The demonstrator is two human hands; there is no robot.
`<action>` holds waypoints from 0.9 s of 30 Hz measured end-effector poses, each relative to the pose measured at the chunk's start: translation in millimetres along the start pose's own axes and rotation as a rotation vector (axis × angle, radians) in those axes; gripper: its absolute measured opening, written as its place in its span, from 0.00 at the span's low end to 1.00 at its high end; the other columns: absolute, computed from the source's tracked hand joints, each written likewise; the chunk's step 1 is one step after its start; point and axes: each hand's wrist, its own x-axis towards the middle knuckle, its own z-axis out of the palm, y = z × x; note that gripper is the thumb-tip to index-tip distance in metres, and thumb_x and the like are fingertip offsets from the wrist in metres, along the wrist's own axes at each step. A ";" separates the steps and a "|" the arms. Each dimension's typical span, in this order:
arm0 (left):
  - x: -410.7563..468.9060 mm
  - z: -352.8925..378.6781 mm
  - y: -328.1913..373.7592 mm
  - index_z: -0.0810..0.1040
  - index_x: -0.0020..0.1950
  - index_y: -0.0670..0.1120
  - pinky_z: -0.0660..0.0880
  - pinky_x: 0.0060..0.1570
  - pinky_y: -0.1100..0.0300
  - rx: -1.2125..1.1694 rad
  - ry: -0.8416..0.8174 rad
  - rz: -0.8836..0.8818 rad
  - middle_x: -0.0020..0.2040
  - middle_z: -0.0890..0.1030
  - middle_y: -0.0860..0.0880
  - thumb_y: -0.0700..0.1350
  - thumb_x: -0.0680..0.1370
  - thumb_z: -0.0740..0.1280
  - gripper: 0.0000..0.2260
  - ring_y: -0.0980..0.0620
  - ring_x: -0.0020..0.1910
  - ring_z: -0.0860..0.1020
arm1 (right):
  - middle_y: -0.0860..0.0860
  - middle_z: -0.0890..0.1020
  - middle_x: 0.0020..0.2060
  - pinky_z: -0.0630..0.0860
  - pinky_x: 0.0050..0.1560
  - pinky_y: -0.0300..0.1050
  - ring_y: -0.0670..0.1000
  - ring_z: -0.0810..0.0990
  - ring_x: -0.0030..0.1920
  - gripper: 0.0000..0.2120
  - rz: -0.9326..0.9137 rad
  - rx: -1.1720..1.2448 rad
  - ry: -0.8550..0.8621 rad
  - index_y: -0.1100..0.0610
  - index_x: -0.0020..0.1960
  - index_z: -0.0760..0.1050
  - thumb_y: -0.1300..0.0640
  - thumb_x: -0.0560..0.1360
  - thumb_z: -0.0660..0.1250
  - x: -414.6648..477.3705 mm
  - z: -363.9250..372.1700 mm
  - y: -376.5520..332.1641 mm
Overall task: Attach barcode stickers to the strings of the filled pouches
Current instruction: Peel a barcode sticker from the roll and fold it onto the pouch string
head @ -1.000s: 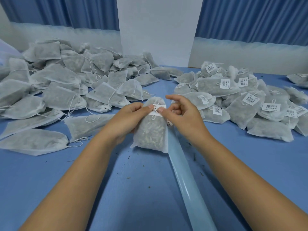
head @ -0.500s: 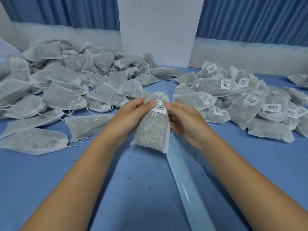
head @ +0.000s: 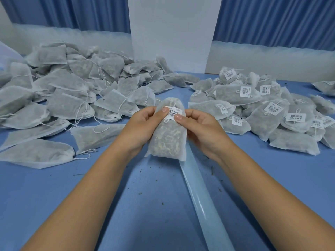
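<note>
Pouches without stickers [head: 72,91] lie heaped on the left of the blue table [head: 54,196], their loose strings trailing across one another. Nearer the middle, the left hand [head: 143,124] grips the side of a filled pouch [head: 168,140] held upright just above the table, its thumb pressing the left end of a barcode sticker [head: 174,114]. The sticker sits near the pouch's gathered neck, apparently folded over the string [head: 166,121], though the fold is too small to make out. The right hand [head: 201,127] grips the pouch's other side, thumb on the sticker's right end. A pale strip [head: 203,201] runs from beneath the pouch toward the near edge, its far end hidden by the pouch. Further right, stickered pouches [head: 262,113] form a second heap.
</note>
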 end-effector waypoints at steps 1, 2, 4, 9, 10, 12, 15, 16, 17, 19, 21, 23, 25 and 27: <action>0.0 0.2 -0.1 0.82 0.48 0.46 0.78 0.37 0.63 -0.001 0.003 -0.006 0.40 0.85 0.51 0.49 0.80 0.67 0.08 0.56 0.39 0.83 | 0.54 0.85 0.41 0.80 0.42 0.39 0.49 0.84 0.40 0.09 -0.008 0.009 0.007 0.62 0.52 0.79 0.60 0.74 0.71 -0.2 0.4 -0.5; 0.2 0.4 -0.9 0.82 0.49 0.46 0.79 0.38 0.62 0.004 0.013 -0.011 0.41 0.85 0.50 0.50 0.80 0.67 0.09 0.55 0.40 0.83 | 0.54 0.85 0.41 0.80 0.41 0.39 0.49 0.84 0.40 0.09 -0.012 0.010 0.020 0.63 0.53 0.79 0.60 0.74 0.71 -0.1 1.1 -0.8; 1.4 1.8 -3.2 0.82 0.51 0.44 0.80 0.44 0.57 -0.002 0.068 -0.025 0.44 0.86 0.47 0.51 0.80 0.67 0.11 0.52 0.42 0.83 | 0.52 0.85 0.40 0.79 0.41 0.40 0.48 0.83 0.39 0.09 -0.013 -0.011 0.062 0.61 0.53 0.78 0.58 0.75 0.71 0.3 2.3 -0.8; 5.9 2.0 -3.1 0.80 0.44 0.45 0.76 0.37 0.60 0.015 0.297 -0.015 0.36 0.82 0.51 0.53 0.81 0.66 0.13 0.55 0.36 0.79 | 0.49 0.84 0.41 0.76 0.31 0.40 0.46 0.80 0.34 0.16 -0.019 -0.270 0.012 0.51 0.52 0.67 0.58 0.74 0.73 -1.5 4.6 1.5; 6.2 1.1 -3.7 0.80 0.43 0.45 0.74 0.34 0.62 0.049 0.315 -0.007 0.34 0.81 0.52 0.54 0.81 0.65 0.14 0.56 0.33 0.78 | 0.50 0.84 0.41 0.75 0.29 0.41 0.47 0.78 0.34 0.17 -0.032 -0.319 -0.014 0.50 0.51 0.66 0.59 0.73 0.73 -2.1 4.6 2.3; 7.2 -0.9 -6.2 0.78 0.40 0.42 0.72 0.33 0.62 0.158 0.339 0.018 0.32 0.79 0.51 0.56 0.81 0.63 0.20 0.55 0.31 0.75 | 0.46 0.81 0.35 0.72 0.26 0.40 0.46 0.74 0.30 0.14 -0.080 -0.346 -0.018 0.52 0.48 0.66 0.60 0.75 0.72 -2.1 2.9 3.7; 10.2 -3.6 -6.1 0.76 0.40 0.43 0.73 0.30 0.64 0.143 0.371 0.019 0.35 0.80 0.51 0.57 0.82 0.60 0.20 0.56 0.30 0.77 | 0.44 0.75 0.29 0.72 0.26 0.38 0.45 0.69 0.28 0.11 -0.176 -0.289 0.132 0.54 0.42 0.69 0.64 0.77 0.69 0.8 -0.7 3.2; 11.7 -6.1 -6.4 0.77 0.44 0.44 0.75 0.30 0.66 0.104 0.378 0.001 0.41 0.82 0.49 0.56 0.82 0.61 0.17 0.56 0.32 0.79 | 0.47 0.76 0.33 0.75 0.29 0.38 0.45 0.72 0.30 0.10 -0.222 -0.227 0.220 0.55 0.42 0.71 0.66 0.77 0.68 2.7 -2.7 1.8; 12.4 -9.6 -6.9 0.77 0.48 0.44 0.77 0.32 0.65 0.110 0.388 -0.014 0.46 0.83 0.47 0.53 0.83 0.62 0.13 0.55 0.36 0.80 | 0.49 0.77 0.39 0.78 0.35 0.38 0.45 0.75 0.36 0.09 -0.273 -0.141 0.300 0.55 0.44 0.73 0.67 0.77 0.66 5.0 -5.4 -0.4; 13.4 -19.9 -9.8 0.76 0.53 0.43 0.80 0.44 0.57 0.331 0.439 0.008 0.53 0.82 0.45 0.44 0.82 0.64 0.06 0.50 0.44 0.82 | 0.49 0.76 0.52 0.81 0.51 0.42 0.47 0.77 0.51 0.11 -0.337 -0.002 0.377 0.50 0.53 0.77 0.66 0.79 0.65 8.9 -12.3 -4.8; 12.4 -29.5 -11.3 0.76 0.60 0.42 0.75 0.58 0.51 0.641 0.472 0.076 0.59 0.80 0.44 0.36 0.79 0.63 0.10 0.45 0.55 0.79 | 0.45 0.73 0.55 0.78 0.59 0.44 0.43 0.76 0.54 0.18 -0.305 0.027 0.358 0.41 0.58 0.76 0.63 0.79 0.64 9.0 -16.9 -7.2; 11.6 -37.7 -11.6 0.75 0.65 0.40 0.69 0.63 0.51 0.944 0.465 0.108 0.64 0.77 0.41 0.33 0.76 0.63 0.18 0.42 0.64 0.73 | 0.44 0.75 0.54 0.79 0.58 0.41 0.36 0.78 0.49 0.20 -0.245 -0.043 0.332 0.39 0.59 0.76 0.64 0.78 0.64 7.8 -17.3 -5.8; 11.0 -42.7 -11.9 0.75 0.66 0.40 0.67 0.62 0.49 1.207 0.431 0.047 0.64 0.77 0.40 0.36 0.75 0.66 0.19 0.38 0.65 0.71 | 0.43 0.77 0.55 0.79 0.57 0.41 0.35 0.80 0.48 0.19 -0.204 -0.124 0.329 0.42 0.58 0.79 0.65 0.77 0.64 7.7 -14.8 -1.7; 10.2 -43.8 -12.4 0.75 0.62 0.41 0.68 0.59 0.49 1.401 0.395 -0.068 0.60 0.79 0.39 0.41 0.75 0.66 0.15 0.37 0.62 0.73 | 0.48 0.79 0.55 0.79 0.57 0.43 0.41 0.80 0.50 0.15 -0.174 -0.160 0.317 0.47 0.55 0.81 0.65 0.77 0.64 8.5 -12.6 1.6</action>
